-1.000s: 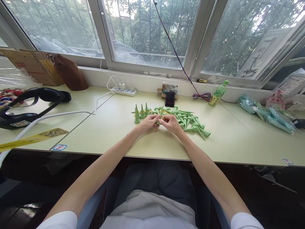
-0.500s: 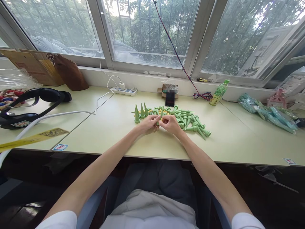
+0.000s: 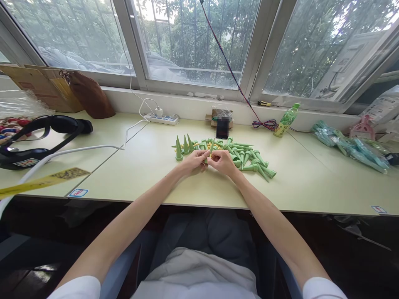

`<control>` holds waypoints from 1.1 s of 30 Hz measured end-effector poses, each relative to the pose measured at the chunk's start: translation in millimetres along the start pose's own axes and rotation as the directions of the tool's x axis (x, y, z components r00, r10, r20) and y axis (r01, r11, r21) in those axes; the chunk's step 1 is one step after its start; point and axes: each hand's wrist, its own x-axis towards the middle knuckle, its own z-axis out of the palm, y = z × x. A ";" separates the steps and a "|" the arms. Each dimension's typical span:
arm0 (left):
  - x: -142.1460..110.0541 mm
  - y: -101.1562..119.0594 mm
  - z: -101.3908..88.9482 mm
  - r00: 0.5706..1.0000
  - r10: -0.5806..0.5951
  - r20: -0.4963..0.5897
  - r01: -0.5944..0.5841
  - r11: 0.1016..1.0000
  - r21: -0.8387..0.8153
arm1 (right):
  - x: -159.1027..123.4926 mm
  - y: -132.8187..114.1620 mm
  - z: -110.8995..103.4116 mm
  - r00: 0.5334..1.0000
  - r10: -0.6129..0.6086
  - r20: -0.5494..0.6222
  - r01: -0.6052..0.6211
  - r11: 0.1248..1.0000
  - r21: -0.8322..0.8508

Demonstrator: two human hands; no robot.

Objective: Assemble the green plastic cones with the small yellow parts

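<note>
My left hand (image 3: 196, 162) is closed around a green plastic watering spike (image 3: 212, 146), its pointed tip showing above the fingers. Pressed close from the other side, my right hand (image 3: 223, 161) pinches at the same spike, where a bit of yellow shows between the fingertips. My fingers hide most of that spot. To the left, several green spikes (image 3: 178, 151) stand upright with their points up. A loose heap of green spikes (image 3: 246, 157) lies behind and right of my hands. Small yellow parts (image 3: 219, 145) are scattered behind my fingers.
A blurred-screen phone (image 3: 222, 128) leans on a small cardboard box. Behind stand a power strip (image 3: 163, 119) and a green-capped bottle (image 3: 286, 120). A black headset (image 3: 67, 126) and white cable (image 3: 93, 147) lie left; plastic-wrapped packets (image 3: 349, 145) lie right.
Almost nothing differs. Both hands stay together at the same spike, and the view has shifted very slightly.
</note>
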 end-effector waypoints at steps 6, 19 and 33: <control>1.0 2.2 2.0 1.000 0.007 -0.007 -0.008 0.997 -0.077 | 0.1 -0.1 0.4 1.000 -0.004 -0.028 0.004 1.000 0.012; 2.4 0.1 0.9 0.999 0.011 0.032 -0.006 0.986 -0.166 | 2.2 -5.2 0.6 0.998 0.034 -0.043 -0.033 0.999 0.032; 4.5 0.9 4.5 0.995 0.100 -0.028 -0.103 0.985 -0.141 | 3.7 -6.1 -0.9 0.997 0.042 -0.071 -0.039 0.998 0.042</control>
